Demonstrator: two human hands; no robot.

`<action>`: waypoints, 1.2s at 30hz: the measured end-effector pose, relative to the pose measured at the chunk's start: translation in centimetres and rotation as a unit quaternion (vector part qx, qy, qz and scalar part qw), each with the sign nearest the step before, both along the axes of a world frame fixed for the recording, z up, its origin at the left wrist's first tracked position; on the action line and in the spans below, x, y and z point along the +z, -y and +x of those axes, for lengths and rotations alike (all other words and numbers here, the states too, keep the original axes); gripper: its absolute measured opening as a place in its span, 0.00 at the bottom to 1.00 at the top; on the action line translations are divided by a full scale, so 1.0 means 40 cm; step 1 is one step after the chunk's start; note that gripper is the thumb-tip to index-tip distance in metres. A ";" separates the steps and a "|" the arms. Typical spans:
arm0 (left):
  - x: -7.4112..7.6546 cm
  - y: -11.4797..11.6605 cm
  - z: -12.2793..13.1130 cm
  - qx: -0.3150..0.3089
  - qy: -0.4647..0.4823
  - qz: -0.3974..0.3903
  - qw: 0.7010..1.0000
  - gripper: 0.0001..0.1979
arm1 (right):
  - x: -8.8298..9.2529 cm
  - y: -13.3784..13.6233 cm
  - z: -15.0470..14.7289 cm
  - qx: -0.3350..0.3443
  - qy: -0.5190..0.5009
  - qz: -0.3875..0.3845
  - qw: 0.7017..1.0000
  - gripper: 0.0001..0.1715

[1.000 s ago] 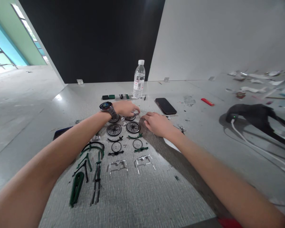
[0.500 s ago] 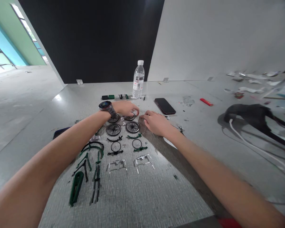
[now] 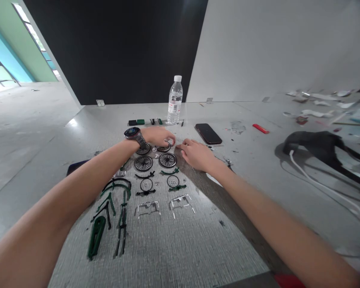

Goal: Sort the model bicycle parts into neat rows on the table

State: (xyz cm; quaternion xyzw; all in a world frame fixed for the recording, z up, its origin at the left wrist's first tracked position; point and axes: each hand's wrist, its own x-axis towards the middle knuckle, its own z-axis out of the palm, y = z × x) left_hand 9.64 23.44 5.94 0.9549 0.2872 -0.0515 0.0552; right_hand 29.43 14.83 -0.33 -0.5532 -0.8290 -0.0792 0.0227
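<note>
My left hand (image 3: 160,137), with a watch (image 3: 132,132) on its wrist, reaches over the far small spoked wheels. Its fingers are curled in a pinch beside one wheel (image 3: 164,149); whatever lies between them is too small to make out. Just right of it is my right hand (image 3: 196,155), low over the table, fingers bent and tips close to the left fingertips. Anything in that pinch is hidden. Nearer to me lie two more wheels, a left one (image 3: 143,163) and a right one (image 3: 167,160), both flat.
Nearer lie thin rings (image 3: 173,181), clear wire-like frames (image 3: 148,207), dark forks (image 3: 122,228) and a green frame piece (image 3: 96,239). Beyond the hands stand a water bottle (image 3: 174,102) and a phone (image 3: 208,133). A red cutter-like object (image 3: 260,128) and a black strap (image 3: 315,146) are right.
Almost nothing differs. Both hands stay at the same spot, with only slight shifts of the fingers and of the camera view.
</note>
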 end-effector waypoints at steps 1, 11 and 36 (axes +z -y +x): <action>0.002 0.003 -0.001 0.001 -0.008 -0.002 1.000 0.20 | 0.000 -0.001 0.000 0.000 0.002 0.000 1.000 0.26; 0.024 0.020 -0.007 0.001 -0.027 -0.017 0.999 0.22 | 0.000 -0.005 0.000 0.000 -0.008 -0.009 1.000 0.28; 0.002 -0.012 -0.010 0.023 -0.007 -0.042 0.999 0.16 | 0.056 -0.018 0.102 0.030 -0.119 -0.044 0.991 0.15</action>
